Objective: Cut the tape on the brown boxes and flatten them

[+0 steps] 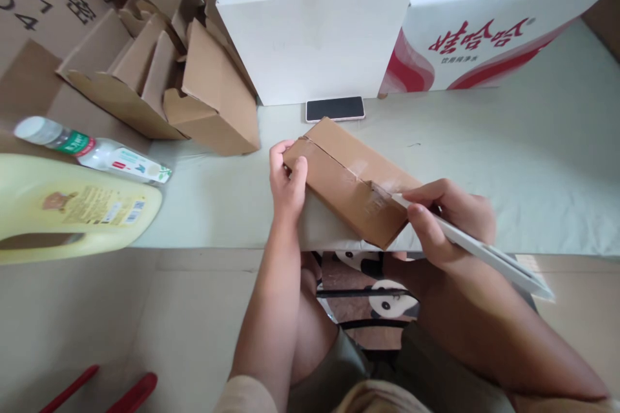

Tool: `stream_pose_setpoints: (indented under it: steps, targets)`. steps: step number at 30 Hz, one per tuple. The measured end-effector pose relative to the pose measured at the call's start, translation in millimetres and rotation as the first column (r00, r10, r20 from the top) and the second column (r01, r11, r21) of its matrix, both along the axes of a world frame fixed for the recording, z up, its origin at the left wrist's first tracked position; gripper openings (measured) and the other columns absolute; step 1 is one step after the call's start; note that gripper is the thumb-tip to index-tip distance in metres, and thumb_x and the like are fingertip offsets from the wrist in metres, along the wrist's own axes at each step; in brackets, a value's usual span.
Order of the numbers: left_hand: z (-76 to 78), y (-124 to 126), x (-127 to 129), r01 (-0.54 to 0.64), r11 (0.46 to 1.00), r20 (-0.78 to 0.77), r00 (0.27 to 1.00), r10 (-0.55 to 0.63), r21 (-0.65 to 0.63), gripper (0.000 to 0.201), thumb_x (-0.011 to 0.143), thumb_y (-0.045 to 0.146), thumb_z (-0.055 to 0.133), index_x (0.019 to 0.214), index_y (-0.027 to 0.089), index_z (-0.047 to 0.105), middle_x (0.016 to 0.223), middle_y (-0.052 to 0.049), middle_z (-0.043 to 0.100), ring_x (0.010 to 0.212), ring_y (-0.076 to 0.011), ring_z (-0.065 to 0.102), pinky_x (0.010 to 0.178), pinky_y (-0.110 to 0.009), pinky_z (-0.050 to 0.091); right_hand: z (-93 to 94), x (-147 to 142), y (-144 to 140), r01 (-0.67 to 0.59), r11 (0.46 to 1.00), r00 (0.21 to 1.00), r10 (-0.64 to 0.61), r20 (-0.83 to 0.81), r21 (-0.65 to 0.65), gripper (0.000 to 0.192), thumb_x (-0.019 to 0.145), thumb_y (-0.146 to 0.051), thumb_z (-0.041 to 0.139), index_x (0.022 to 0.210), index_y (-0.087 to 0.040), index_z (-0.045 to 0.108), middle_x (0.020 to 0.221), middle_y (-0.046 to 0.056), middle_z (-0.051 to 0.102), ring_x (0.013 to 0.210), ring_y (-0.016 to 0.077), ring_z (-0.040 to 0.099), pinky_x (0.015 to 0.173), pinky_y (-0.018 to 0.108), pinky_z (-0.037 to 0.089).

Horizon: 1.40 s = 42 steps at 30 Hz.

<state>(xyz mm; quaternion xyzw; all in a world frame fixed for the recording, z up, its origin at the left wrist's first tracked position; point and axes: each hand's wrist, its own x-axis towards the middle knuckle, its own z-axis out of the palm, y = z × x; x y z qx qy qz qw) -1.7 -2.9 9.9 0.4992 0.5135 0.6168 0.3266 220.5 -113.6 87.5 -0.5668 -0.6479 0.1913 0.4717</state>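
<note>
A small brown cardboard box (339, 174) lies slanted on the cloth-covered table, its top seam closed and a torn patch of tape near its right end. My left hand (289, 177) grips the box's far left end, thumb on top and fingers around the edge. In my right hand (448, 216) is a slim white utility knife (479, 248). Its front end meets the seam at the box's near right end; the blade cannot be made out. Just beyond the box lies a phone (335, 109) with a dark screen.
Several open brown cartons (217, 90) stand at the left rear. A plastic bottle (106, 155) and a yellow jug (82, 206) lie at the left. White boxes (314, 45), one with red print (477, 39), line the back. The table's front edge runs beside my forearms.
</note>
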Motion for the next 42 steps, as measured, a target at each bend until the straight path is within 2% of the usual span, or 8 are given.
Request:
stream_pose_setpoints:
  steps: [11, 15, 20, 25, 29, 34, 39, 42]
  targets:
    - [-0.9, -0.8, -0.7, 0.019, 0.999, -0.015, 1.0, -0.02, -0.033, 0.046, 0.084, 0.059, 0.066, 0.115, 0.026, 0.058, 0.103, -0.005, 0.066, 0.087, -0.0204, 0.063, 0.078, -0.035, 0.052, -7.2, 4.4, 4.7, -0.018, 0.998, 0.999, 0.015, 0.035, 0.066, 0.014, 0.092, -0.033, 0.066, 0.083, -0.023, 0.067, 0.052, -0.007, 0.048, 0.044, 0.0088, 0.038, 0.05, 0.028, 0.038]
    - [1.5, -1.4, -0.1, 0.018, 0.999, -0.006, 1.0, -0.018, -0.036, 0.043, 0.083, 0.055, 0.067, 0.114, 0.026, 0.059, 0.101, -0.004, 0.067, 0.084, -0.0199, 0.064, 0.075, -0.034, 0.052, -8.5, 5.9, 6.1, -0.045, 0.995, 0.998, 0.04, 0.057, 0.093, 0.015, 0.093, -0.035, 0.065, 0.084, -0.023, 0.067, 0.054, -0.006, 0.052, 0.044, 0.0094, 0.039, 0.048, 0.028, 0.037]
    - [3.0, -1.7, 0.9, 0.013, 0.999, 0.005, 1.0, -0.013, -0.035, 0.043, 0.081, 0.053, 0.067, 0.113, 0.026, 0.06, 0.099, -0.004, 0.069, 0.081, -0.0184, 0.063, 0.071, -0.032, 0.052, -9.2, 5.1, 4.9, -0.014, 0.998, 0.999, 0.011, 0.052, 0.064, 0.016, 0.094, -0.036, 0.064, 0.085, -0.023, 0.067, 0.055, -0.006, 0.053, 0.044, 0.0096, 0.039, 0.05, 0.029, 0.04]
    - [2.6, -1.3, 1.0, 0.01, 0.999, 0.016, 1.0, -0.009, -0.044, 0.043, 0.081, 0.054, 0.067, 0.113, 0.026, 0.06, 0.1, -0.004, 0.069, 0.081, -0.0183, 0.063, 0.07, -0.031, 0.051, -9.4, 4.8, 6.2, -0.044, 0.992, 0.997, 0.036, 0.071, 0.119, 0.014, 0.092, -0.035, 0.065, 0.086, -0.023, 0.067, 0.056, -0.005, 0.056, 0.044, 0.009, 0.04, 0.047, 0.028, 0.035]
    - [2.2, -1.0, 1.5, 0.013, 0.999, 0.003, 1.0, -0.013, -0.033, 0.044, 0.082, 0.056, 0.067, 0.113, 0.026, 0.059, 0.1, -0.004, 0.068, 0.079, -0.0176, 0.062, 0.07, -0.031, 0.051, -7.2, 2.3, 4.9, -0.012, 0.998, 0.999, 0.009, 0.04, 0.065, 0.016, 0.093, -0.036, 0.063, 0.084, -0.023, 0.067, 0.053, -0.006, 0.052, 0.044, 0.0094, 0.039, 0.048, 0.029, 0.036]
    - [1.8, -0.4, 2.2, 0.003, 1.0, 0.012, 1.0, -0.003, -0.029, 0.044, 0.082, 0.057, 0.067, 0.112, 0.026, 0.059, 0.098, -0.004, 0.068, 0.08, -0.0185, 0.062, 0.071, -0.032, 0.051, -8.3, 2.1, 3.4, -0.006, 0.999, 0.998, 0.003, 0.056, 0.053, 0.017, 0.092, -0.038, 0.064, 0.085, -0.023, 0.067, 0.056, -0.005, 0.056, 0.045, 0.0098, 0.043, 0.048, 0.028, 0.037]
    - [2.8, -0.7, 1.1, 0.013, 0.999, 0.009, 1.0, -0.013, -0.049, 0.045, 0.081, 0.056, 0.068, 0.113, 0.026, 0.06, 0.1, -0.004, 0.068, 0.08, -0.0184, 0.062, 0.07, -0.032, 0.051, -7.2, 1.7, 4.3, -0.024, 0.996, 0.999, 0.02, 0.05, 0.082, 0.016, 0.093, -0.037, 0.064, 0.084, -0.023, 0.066, 0.053, -0.006, 0.053, 0.044, 0.0096, 0.043, 0.047, 0.028, 0.037]
    - [2.4, -0.8, 0.5, 0.013, 0.999, 0.019, 1.0, -0.012, -0.051, 0.045, 0.081, 0.057, 0.069, 0.113, 0.026, 0.06, 0.1, -0.004, 0.068, 0.081, -0.0187, 0.063, 0.071, -0.032, 0.051, -8.3, 2.8, 5.8, -0.023, 0.996, 0.997, 0.017, 0.069, 0.09, 0.016, 0.093, -0.037, 0.063, 0.085, -0.023, 0.067, 0.056, -0.004, 0.057, 0.044, 0.0103, 0.044, 0.046, 0.028, 0.036]
